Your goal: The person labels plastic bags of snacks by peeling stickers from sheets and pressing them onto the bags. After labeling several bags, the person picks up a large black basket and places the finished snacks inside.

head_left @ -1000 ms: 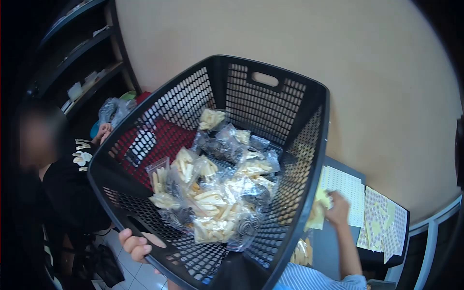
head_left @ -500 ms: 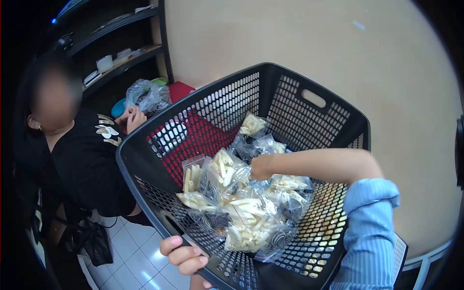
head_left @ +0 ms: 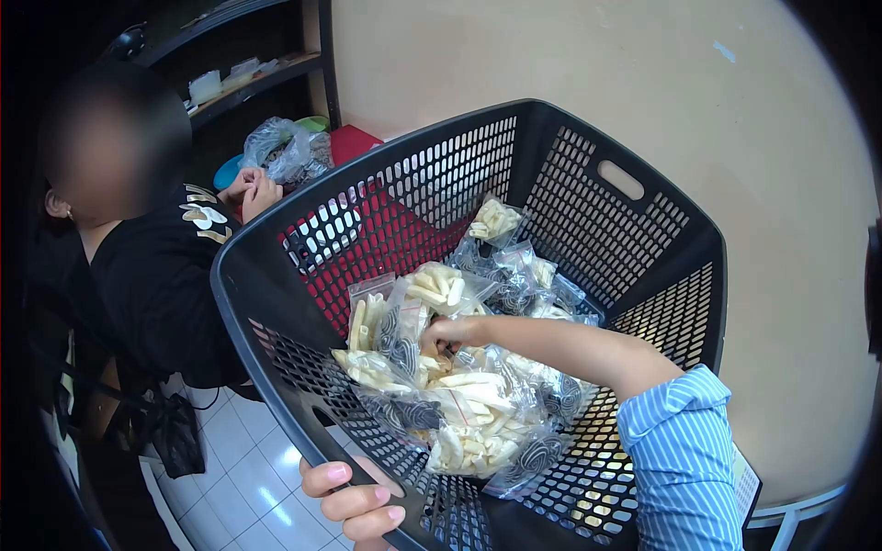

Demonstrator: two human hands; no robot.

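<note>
A large black plastic laundry basket point(head_left: 533, 138) with slotted walls is tilted in front of me. My left hand point(head_left: 354, 505) is closed around its near rim at the handle slot. Inside lies a pile of clear zip bags point(head_left: 469, 450) holding pale stick-like pieces and dark spiral-patterned ones. Down in the middle of the pile is my right hand point(head_left: 455, 333), its fingers curled on a plastic bag point(head_left: 401, 335). The fingertips are partly hidden by the bags. A smaller bag point(head_left: 496, 220) of pale pieces rests near the far corner.
On the left sits another person in a black top point(head_left: 156, 285), hands point(head_left: 253, 193) together beside a clear bag point(head_left: 289, 151) and a blue bowl point(head_left: 228, 172). Dark shelves point(head_left: 257, 78) stand behind them. A beige wall point(head_left: 781, 230) is on the right, white floor tiles point(head_left: 243, 459) below.
My right hand has moved left and slightly nearer within the pile, its fingers now curled at a bag. My left hand keeps its hold on the rim. The view has shifted slightly.
</note>
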